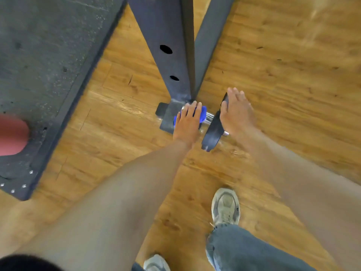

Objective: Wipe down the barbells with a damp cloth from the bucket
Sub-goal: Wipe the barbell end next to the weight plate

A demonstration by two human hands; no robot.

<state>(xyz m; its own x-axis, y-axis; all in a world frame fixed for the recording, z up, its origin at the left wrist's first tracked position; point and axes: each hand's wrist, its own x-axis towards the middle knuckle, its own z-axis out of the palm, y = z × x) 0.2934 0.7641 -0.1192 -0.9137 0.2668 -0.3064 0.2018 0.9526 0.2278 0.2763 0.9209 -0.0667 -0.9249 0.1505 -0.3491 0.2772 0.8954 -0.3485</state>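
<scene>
Barbell (210,116) lay low at the rack's foot (168,116), twelve o'clock from your shoes. Your left hand (187,122) wrapped the soft blue cloth (203,113) round its slippery chrome sleeve; your right hand (237,112) rested flat-fingered on the heavy plate (213,130).

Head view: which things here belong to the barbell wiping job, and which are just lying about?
Part of the job:
- blue damp cloth, under the left hand
- chrome barbell sleeve
- black weight plate, with the right hand resting on it

Just lying about:
- dark steel rack upright
- grey speckled rubber mat
- red rounded object
- wooden floor
</scene>
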